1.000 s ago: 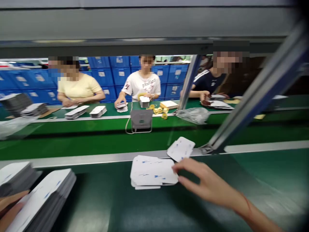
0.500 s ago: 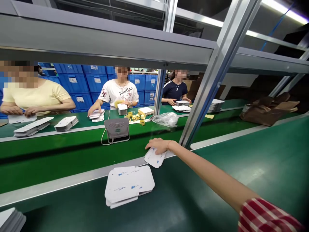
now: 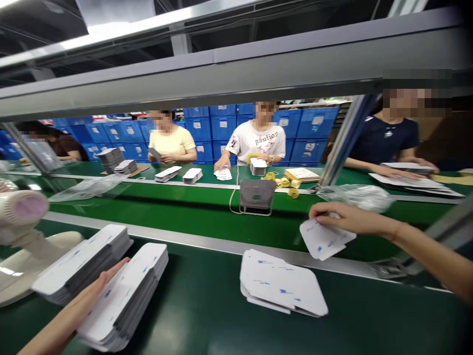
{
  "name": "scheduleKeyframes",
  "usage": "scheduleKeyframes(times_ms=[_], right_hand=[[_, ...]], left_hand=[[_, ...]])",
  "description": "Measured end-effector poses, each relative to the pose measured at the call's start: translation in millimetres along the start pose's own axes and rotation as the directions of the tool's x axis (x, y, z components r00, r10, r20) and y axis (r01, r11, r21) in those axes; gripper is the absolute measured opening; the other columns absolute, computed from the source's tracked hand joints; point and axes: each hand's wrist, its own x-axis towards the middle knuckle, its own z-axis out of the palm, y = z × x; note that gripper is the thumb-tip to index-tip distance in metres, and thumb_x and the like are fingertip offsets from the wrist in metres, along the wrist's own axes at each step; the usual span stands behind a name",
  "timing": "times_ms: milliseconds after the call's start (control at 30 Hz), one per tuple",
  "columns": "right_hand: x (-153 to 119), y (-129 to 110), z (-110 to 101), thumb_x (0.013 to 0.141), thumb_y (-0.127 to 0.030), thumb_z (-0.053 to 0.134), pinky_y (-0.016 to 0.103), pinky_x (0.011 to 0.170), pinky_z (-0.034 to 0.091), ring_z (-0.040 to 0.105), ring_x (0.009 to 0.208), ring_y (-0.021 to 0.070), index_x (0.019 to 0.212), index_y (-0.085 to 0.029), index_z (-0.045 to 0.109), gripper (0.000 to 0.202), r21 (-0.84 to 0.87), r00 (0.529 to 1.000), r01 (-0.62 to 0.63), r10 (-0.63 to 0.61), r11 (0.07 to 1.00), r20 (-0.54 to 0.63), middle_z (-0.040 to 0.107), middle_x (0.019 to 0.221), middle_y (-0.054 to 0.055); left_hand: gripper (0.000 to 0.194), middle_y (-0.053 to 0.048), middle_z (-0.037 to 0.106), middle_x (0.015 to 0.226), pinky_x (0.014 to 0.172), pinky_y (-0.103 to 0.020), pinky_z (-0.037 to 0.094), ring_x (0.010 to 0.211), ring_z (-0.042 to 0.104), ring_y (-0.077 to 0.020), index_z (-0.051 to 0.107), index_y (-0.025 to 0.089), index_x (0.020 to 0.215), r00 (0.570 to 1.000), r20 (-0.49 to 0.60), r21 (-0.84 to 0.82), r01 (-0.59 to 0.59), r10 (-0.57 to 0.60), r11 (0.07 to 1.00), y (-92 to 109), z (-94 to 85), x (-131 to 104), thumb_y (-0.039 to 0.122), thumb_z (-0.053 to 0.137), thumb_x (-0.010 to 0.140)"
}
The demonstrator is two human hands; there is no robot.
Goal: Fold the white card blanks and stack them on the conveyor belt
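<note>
My right hand [image 3: 338, 216] pinches a few white rounded-corner cards [image 3: 320, 240] with blue print, held up over the metal strip beyond the bench. Below and left of it, a loose pile of the same cards [image 3: 281, 283] lies on the dark green bench. At the left, my left hand [image 3: 96, 290] is stretched out flat between two tall card stacks. The near stack [image 3: 127, 296] seems to touch its fingers, and the far stack [image 3: 86, 261] stands just behind. Part of the left hand is hidden by the near stack.
A white fan [image 3: 25, 236] stands at the far left. Across the green belt [image 3: 177, 209] sit a small grey fan [image 3: 256, 197], yellow tape rolls [image 3: 283, 182] and clear plastic [image 3: 356, 197]. Several co-workers handle cards opposite. A metal post [image 3: 342, 138] rises at the right.
The view has swung left, bringing my left hand, the tall stacks and the white fan into sight. My right hand has lifted the cards from the bench's far edge.
</note>
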Motion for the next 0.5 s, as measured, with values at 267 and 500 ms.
scheduleKeyframes(times_ms=[267,500], right_hand=[[119,-213,14,0.084,-0.008,0.042,0.030,0.081,0.042,0.057,0.090,0.0184,0.091,-0.017,0.064,0.025,0.136,0.762,0.648,-0.636,0.750,-0.121,0.063,0.098,0.005],[218,-363,131,0.081,-0.008,0.055,0.023,0.076,0.042,0.059,0.085,0.0158,0.084,-0.016,0.071,0.018,0.169,0.549,0.811,-0.828,0.561,0.116,0.066,0.090,0.002]], left_hand=[[0.071,-0.006,0.057,0.139,0.116,-0.041,0.027,0.132,0.047,-0.0311,0.062,0.019,0.126,0.968,0.214,-0.644,0.242,-0.133,0.726,-10,3.5,3,0.071,0.034,0.085],[0.053,-0.012,0.079,0.088,0.081,-0.036,0.058,0.084,0.075,-0.0273,0.047,0.007,0.138,0.957,0.048,-0.756,0.222,-0.286,0.616,-28,11.2,5,0.040,0.034,0.099]])
